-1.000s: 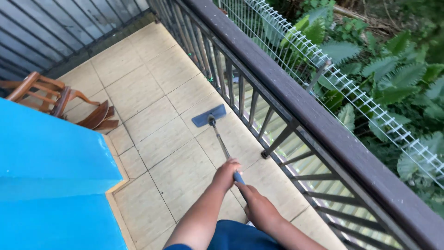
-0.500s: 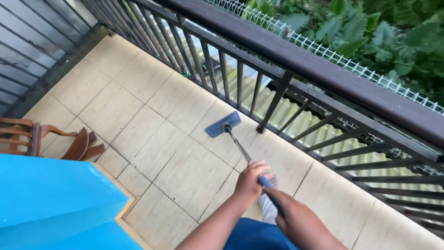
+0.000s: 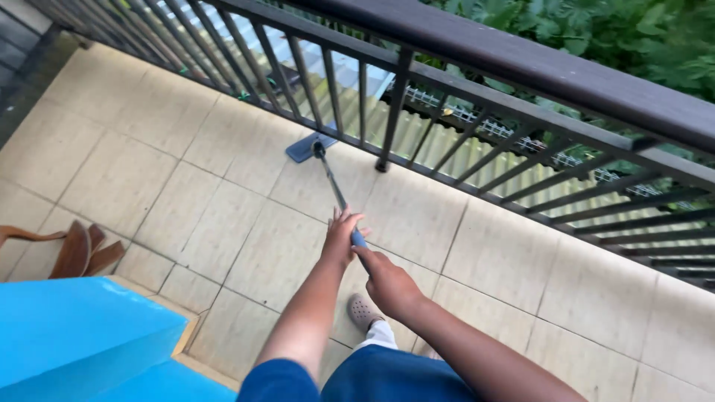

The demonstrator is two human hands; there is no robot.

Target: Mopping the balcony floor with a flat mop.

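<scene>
A flat mop with a blue-grey head [image 3: 307, 147] lies on the beige tiled balcony floor, its head against the foot of the dark railing [image 3: 521, 67]. Its thin metal pole [image 3: 332, 183] slants back toward me and ends in a blue grip. My left hand [image 3: 341, 238] wraps the pole just above the grip, fingers partly lifted. My right hand [image 3: 389, 284] grips the blue end of the handle right behind it. Both forearms reach forward from the bottom of the view.
A blue wall corner [image 3: 74, 335] fills the lower left. Curved brown wooden chair legs [image 3: 74, 253] rest on the tiles at the left. My grey shoe [image 3: 363, 311] stands on the tiles below my hands. Green plants [image 3: 611, 30] and a corrugated roof [image 3: 477, 149] lie beyond the railing.
The mop head has slid forward up to the base of the railing. My view has turned toward the railing, so the blue wall and chair sit further left.
</scene>
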